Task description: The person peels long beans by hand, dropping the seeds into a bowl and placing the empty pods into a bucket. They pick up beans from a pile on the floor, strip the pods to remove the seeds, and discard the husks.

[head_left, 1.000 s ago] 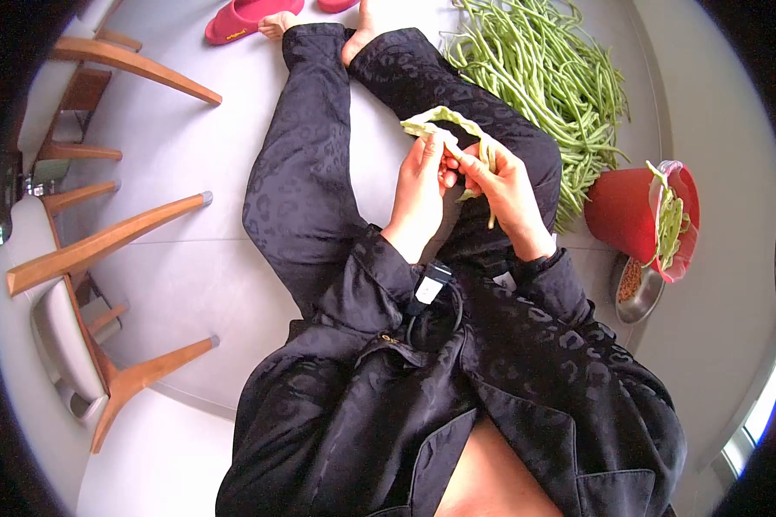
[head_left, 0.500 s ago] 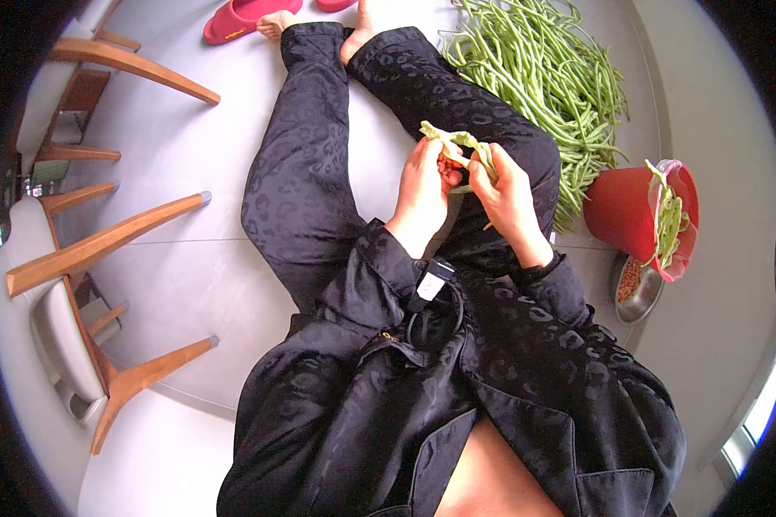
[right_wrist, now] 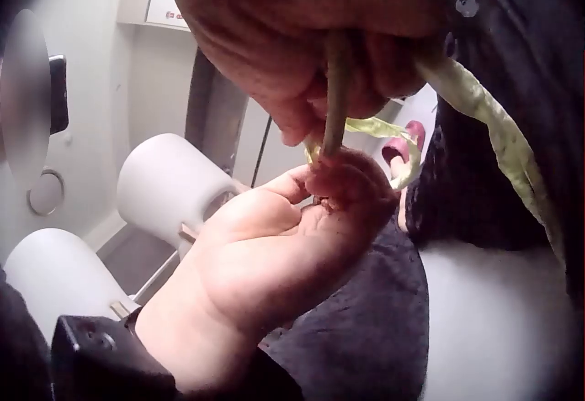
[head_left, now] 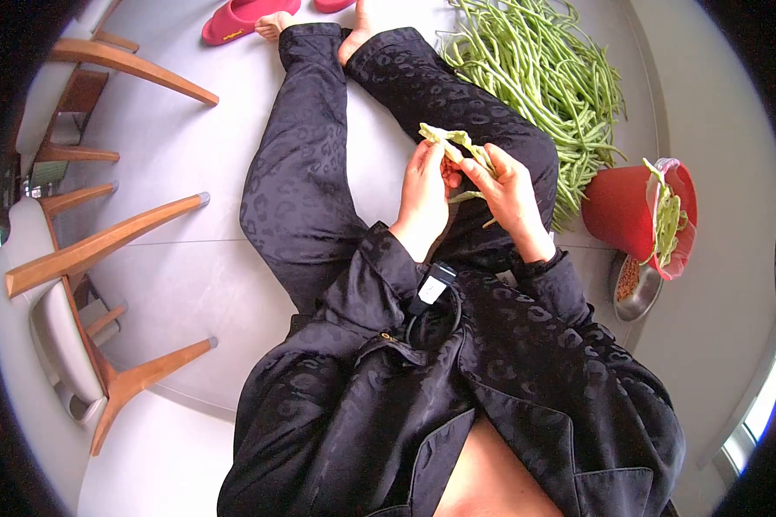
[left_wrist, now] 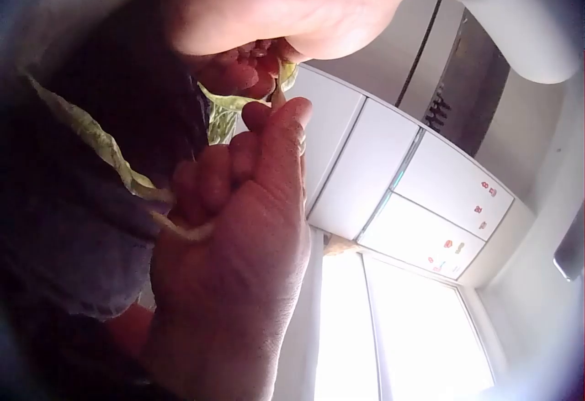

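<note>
Above the lap, the left hand (head_left: 422, 194) pinches a pale green bean pod (head_left: 440, 135) between thumb and fingers, with small reddish-brown beans (head_left: 448, 168) in its curled fingers. Close beside it, the right hand (head_left: 513, 200) grips the same pod, its thumb towards the left hand. The left wrist view shows the left hand (left_wrist: 292, 8) above the right hand (left_wrist: 242, 246), where a limp pod strip (left_wrist: 101, 141) trails out. In the right wrist view, a pod piece (right_wrist: 336, 95) runs from the right hand (right_wrist: 302, 26) down to the left hand's (right_wrist: 274, 255) fingers.
Long green beans (head_left: 543, 95) lie heaped on the floor by the right leg. A red bucket (head_left: 616, 211) with pods (head_left: 666, 228) stands right of them, beside a metal bowl (head_left: 644, 300) holding brown beans. Chairs (head_left: 147, 366) stand at left; slippers (head_left: 237, 19) lie at top.
Since one second ago, the pod's upper end has moved right and now sits bunched above the fingers. In the last half second, the right thumb has shifted towards the left hand.
</note>
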